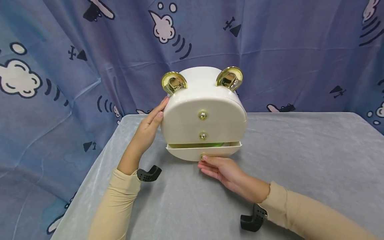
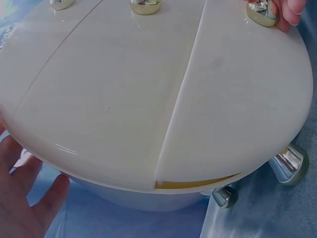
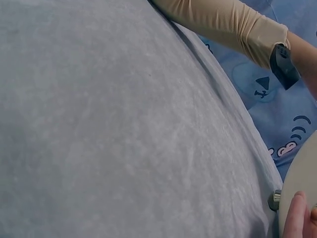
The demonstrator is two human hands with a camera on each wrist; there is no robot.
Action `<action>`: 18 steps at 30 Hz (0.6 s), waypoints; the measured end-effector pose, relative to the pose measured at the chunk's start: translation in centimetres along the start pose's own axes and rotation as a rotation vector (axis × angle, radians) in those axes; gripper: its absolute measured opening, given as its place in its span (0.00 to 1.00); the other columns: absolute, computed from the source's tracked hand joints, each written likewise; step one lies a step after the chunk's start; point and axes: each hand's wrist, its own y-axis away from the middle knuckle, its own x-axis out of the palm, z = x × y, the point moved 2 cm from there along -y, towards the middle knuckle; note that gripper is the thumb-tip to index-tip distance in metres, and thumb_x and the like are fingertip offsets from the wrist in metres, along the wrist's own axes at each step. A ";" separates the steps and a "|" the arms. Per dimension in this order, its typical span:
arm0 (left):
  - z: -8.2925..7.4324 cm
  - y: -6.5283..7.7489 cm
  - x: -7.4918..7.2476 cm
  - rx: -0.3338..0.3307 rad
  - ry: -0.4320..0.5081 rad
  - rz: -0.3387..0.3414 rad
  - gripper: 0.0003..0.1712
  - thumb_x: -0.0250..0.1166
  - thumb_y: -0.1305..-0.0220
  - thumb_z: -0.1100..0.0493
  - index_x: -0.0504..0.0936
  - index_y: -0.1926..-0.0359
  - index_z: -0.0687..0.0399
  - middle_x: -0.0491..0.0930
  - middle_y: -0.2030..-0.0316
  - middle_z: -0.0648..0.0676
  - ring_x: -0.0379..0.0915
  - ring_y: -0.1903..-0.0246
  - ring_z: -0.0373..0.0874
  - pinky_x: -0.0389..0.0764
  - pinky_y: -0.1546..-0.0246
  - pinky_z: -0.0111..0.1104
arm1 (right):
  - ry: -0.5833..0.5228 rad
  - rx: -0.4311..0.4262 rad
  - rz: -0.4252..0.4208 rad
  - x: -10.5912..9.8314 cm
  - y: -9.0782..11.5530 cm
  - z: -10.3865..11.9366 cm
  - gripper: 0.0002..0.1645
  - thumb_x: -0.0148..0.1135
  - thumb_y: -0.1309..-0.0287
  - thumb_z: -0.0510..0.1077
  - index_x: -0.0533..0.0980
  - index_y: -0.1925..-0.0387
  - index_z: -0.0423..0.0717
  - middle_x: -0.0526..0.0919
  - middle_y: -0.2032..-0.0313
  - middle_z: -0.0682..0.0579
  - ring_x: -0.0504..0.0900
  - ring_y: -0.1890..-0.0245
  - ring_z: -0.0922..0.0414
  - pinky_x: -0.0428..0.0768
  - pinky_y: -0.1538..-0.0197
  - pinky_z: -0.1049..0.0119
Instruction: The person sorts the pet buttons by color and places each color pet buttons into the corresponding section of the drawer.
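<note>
A round-fronted white drawer box (image 1: 204, 100) with gold ears stands on the grey cloth. Its bottom drawer (image 1: 183, 153) is pulled out a little, and something green (image 1: 216, 145) shows through the gap; what it is I cannot tell. My left hand (image 1: 145, 131) rests against the box's left side, fingers extended, as the left wrist view also shows at the rim. My right hand (image 1: 223, 171) pinches the gold knob (image 1: 202, 156) of the bottom drawer between thumb and fingers. Both upper drawers, with gold knobs (image 1: 203, 136) of their own, are closed.
Grey cloth (image 1: 300, 160) covers the table around the box. A blue patterned curtain (image 1: 195, 36) hangs behind it and along the left. Small shiny feet (image 2: 290, 164) stick out under the box. Each wrist carries a black camera mount (image 1: 253, 218).
</note>
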 end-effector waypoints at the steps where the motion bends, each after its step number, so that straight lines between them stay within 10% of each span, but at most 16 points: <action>1: -0.1 0.0 0.0 -0.003 0.000 0.001 0.27 0.42 0.19 0.55 0.61 0.24 0.49 0.55 0.23 0.44 0.46 0.23 0.35 0.49 0.21 0.37 | 0.002 0.000 0.000 0.0 0.0 0.0 0.18 0.56 0.30 0.36 0.71 0.42 0.31 0.88 0.66 0.52 0.88 0.61 0.60 0.86 0.51 0.68; 18: -0.2 0.1 -0.4 -0.019 0.007 0.026 0.27 0.43 0.20 0.56 0.60 0.24 0.48 0.54 0.23 0.44 0.45 0.23 0.35 0.47 0.21 0.38 | 0.032 -0.011 0.038 -0.4 -1.4 0.4 0.09 0.54 0.29 0.34 0.77 0.53 0.38 0.88 0.68 0.53 0.88 0.63 0.61 0.86 0.52 0.69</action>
